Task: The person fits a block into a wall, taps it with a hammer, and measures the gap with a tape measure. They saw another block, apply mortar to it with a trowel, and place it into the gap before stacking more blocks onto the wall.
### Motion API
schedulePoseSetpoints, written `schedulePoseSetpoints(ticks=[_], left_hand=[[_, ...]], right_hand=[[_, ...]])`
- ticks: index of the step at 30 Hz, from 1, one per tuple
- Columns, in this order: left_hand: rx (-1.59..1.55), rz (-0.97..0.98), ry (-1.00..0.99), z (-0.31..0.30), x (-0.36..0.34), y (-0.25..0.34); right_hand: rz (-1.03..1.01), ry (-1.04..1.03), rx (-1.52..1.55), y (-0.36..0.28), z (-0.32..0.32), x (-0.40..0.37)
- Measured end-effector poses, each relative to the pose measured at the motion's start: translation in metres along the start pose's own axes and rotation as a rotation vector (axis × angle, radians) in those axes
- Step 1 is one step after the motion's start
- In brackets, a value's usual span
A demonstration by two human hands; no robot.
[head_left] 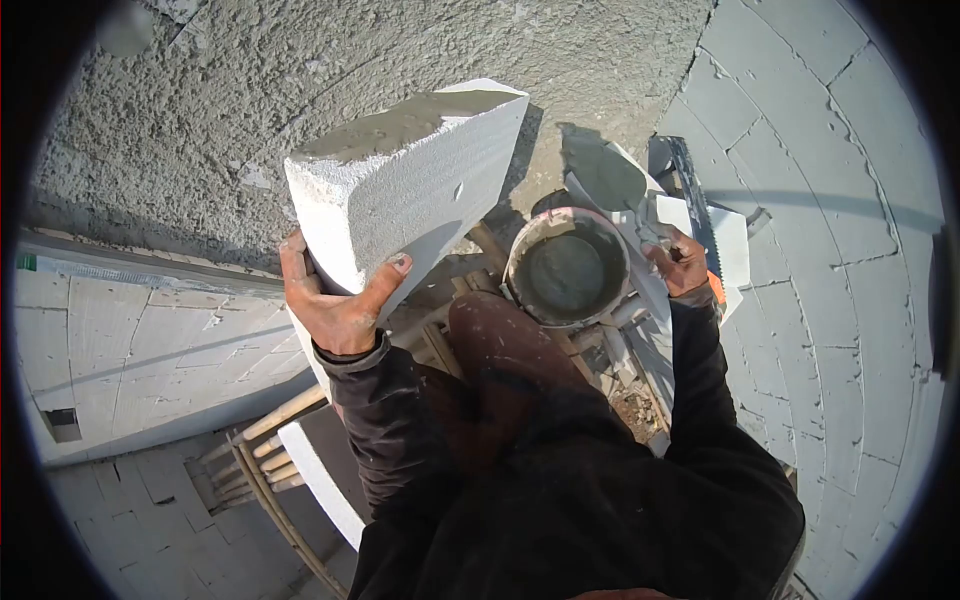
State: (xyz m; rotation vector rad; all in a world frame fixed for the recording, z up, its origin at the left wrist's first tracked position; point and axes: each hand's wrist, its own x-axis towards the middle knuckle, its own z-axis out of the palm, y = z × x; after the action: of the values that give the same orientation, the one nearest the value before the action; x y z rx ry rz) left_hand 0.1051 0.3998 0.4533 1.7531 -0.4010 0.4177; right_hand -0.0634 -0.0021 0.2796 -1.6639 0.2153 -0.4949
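My left hand [340, 295] is wrapped around the lower end of a white aerated concrete block [430, 190], thumb on its near face. The block is tilted, and grey mortar [400, 125] coats its upper narrow face. On the right, my right hand [680, 262] is closed around the handle of a trowel [610, 178], the handle mostly hidden by the fingers. Wet mortar covers the trowel's blade. Between my hands stands a bucket [527, 240] with grey, wet mortar inside and a smeared rim.
A handsaw [697, 205] and white block pieces [735, 250] are beside my right hand. A block wall [800, 200] rises at right, a rough mortared wall [250, 90] ahead. Bamboo poles [265, 490] and another white block [325, 480] lie lower left, beside my legs.
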Motion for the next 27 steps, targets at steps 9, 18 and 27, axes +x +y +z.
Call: schedulePoseSetpoints(ticks=[9,18,27], left_hand=[[-0.04,-0.021,0.009,0.009,-0.004,-0.001],[-0.026,-0.056,0.098,-0.006,-0.006,0.01],[-0.049,0.107,0.209,-0.009,-0.011,0.014]], right_hand=[[-0.554,0.122,-0.88,-0.127,0.05,0.075],[-0.099,0.077,-1.037,-0.032,0.003,-0.005],[0.506,-0.614,-1.309,0.142,0.098,0.002]])
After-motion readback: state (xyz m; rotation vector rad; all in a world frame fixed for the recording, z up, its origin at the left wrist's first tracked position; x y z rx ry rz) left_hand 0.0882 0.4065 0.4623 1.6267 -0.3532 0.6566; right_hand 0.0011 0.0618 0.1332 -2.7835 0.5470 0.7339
